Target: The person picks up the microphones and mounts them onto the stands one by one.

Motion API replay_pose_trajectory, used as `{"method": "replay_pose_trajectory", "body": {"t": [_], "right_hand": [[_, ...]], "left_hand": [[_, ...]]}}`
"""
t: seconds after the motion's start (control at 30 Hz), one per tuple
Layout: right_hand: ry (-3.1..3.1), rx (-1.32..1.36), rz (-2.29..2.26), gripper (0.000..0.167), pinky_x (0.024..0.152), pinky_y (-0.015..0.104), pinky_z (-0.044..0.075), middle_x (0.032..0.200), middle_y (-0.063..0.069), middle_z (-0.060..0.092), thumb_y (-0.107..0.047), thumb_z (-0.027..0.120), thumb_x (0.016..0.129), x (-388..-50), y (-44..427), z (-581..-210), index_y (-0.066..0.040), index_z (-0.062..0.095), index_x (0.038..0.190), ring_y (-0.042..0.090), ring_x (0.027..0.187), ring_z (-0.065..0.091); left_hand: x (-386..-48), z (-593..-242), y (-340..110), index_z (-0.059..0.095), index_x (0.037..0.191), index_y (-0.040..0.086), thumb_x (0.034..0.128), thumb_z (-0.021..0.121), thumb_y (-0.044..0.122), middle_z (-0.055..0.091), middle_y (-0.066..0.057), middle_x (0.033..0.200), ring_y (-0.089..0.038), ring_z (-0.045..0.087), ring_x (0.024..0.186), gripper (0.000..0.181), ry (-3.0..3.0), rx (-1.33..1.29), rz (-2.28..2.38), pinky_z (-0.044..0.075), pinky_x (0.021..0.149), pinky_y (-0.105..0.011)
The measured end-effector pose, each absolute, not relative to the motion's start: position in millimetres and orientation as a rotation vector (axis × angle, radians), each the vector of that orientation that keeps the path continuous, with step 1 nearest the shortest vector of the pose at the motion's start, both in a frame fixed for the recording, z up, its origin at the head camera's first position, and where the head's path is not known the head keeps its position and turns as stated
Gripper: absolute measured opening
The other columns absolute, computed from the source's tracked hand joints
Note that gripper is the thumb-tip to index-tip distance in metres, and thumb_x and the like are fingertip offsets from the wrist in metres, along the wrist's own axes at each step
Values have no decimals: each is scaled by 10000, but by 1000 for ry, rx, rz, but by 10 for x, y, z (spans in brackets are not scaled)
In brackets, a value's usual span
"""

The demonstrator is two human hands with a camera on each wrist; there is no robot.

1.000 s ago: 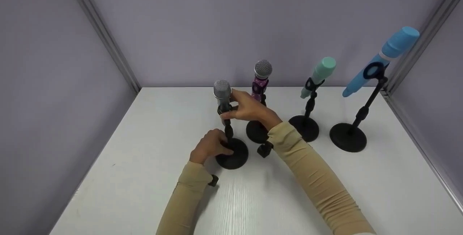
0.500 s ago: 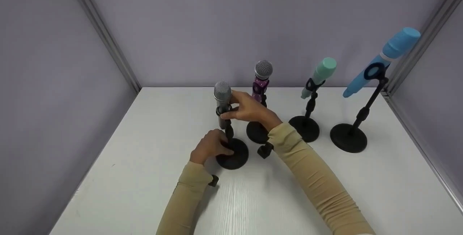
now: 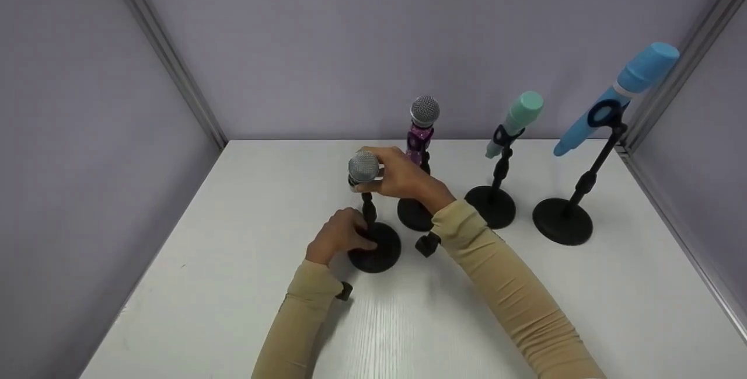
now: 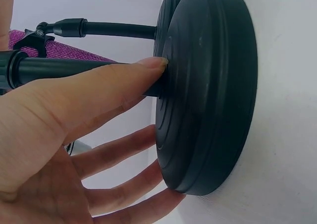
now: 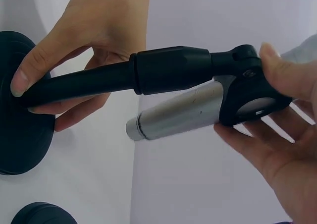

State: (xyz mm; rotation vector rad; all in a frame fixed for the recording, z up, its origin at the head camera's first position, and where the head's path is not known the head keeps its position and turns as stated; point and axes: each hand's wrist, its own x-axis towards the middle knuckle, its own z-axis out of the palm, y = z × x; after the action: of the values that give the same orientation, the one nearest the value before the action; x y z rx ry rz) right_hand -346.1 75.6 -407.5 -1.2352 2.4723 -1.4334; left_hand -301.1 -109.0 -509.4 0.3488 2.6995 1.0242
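Observation:
A silver microphone (image 3: 363, 166) with a mesh head sits in the black clip (image 5: 237, 102) of a small desk stand (image 3: 382, 255). My right hand (image 3: 402, 177) grips it at the clip, thumb on the clip's joint and fingers round the far side. The mesh head tips toward me in the head view; in the right wrist view the silver tail sticks out below the clip. Low down, my left hand (image 3: 338, 233) holds the stand at the foot of its pole, thumb and fingers on either side. The round base (image 4: 213, 100) stands flat on the table.
Right of my hands stand a purple glittery microphone (image 3: 419, 136), a mint-green microphone (image 3: 521, 115) and a larger blue microphone (image 3: 636, 78), each on a black stand. The purple one is close behind my right hand. Grey panels (image 3: 327, 46) enclose the white table (image 3: 245, 303).
The silver microphone's mesh head has tilted down and toward me, my right hand's fingers shifting with it. My left hand and the stand's base have stayed put.

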Motion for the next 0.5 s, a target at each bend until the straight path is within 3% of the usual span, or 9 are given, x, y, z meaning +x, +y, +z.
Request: {"method": "replay_pose_trajectory", "body": {"t": [0.17, 0.5], "right_hand": [[2537, -1270, -1405, 354, 1011, 382, 565, 1094, 86, 760, -100, 871, 821, -3451, 766, -4084, -54, 696, 1125, 214, 1101, 722], [2386, -1095, -1554, 472, 968, 345, 592, 1178, 106, 767, -67, 907, 759, -3453, 815, -4108, -78, 748, 1203, 248, 1141, 723]], "left_hand": [[-3006, -5099, -1088, 767, 848, 52, 733, 928, 142, 725, -35, 829, -130, 595, 712, 217, 2700, 325, 1023, 504, 665, -267], [-2984, -5076, -1089, 781, 938, 10, 738, 932, 160, 733, -80, 930, -167, 631, 806, 292, 2713, 317, 1004, 562, 766, -353]]}}
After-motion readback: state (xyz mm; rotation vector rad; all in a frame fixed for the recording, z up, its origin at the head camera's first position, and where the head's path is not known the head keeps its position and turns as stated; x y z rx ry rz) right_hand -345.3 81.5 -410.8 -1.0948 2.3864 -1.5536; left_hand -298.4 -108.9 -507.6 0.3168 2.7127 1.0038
